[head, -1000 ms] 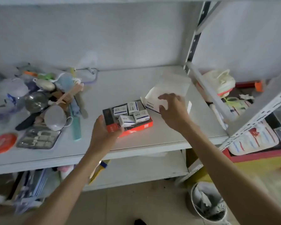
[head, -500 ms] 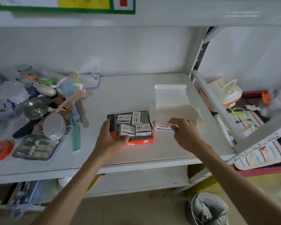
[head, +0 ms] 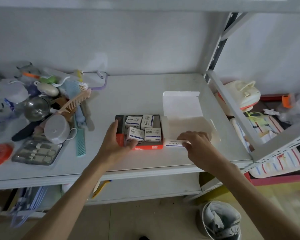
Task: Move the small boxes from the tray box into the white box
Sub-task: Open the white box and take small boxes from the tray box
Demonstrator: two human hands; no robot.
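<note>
Grey shelf (head: pixel 145 94) holds the tray box (head: pixel 142 147); left hand (head: pixel 114 144) fingers grip its corner; right hand (head: pixel 196 144) pinches the white box (head: pixel 182 108) front; small boxes (head: pixel 135 134) (light, stiff card, probably) suit a pinch across their sides.

Four small white cardboard boxes (head: pixel 143 129) with blue print sit packed inside shallow orange-edged tray box (head: pixel 146 147), touching open white carton (head: pixel 184 116), lid flap folded back, on its right.

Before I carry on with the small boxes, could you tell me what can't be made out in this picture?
- Inside of the open white cardboard box: head view, too washed out to tell whether it holds anything.
- Near left corner of the red-edged tray box: covered by the left hand.
- Front label of the white box: partly covered by the right hand.
- Small print on the four small white boxes: too small.
</note>
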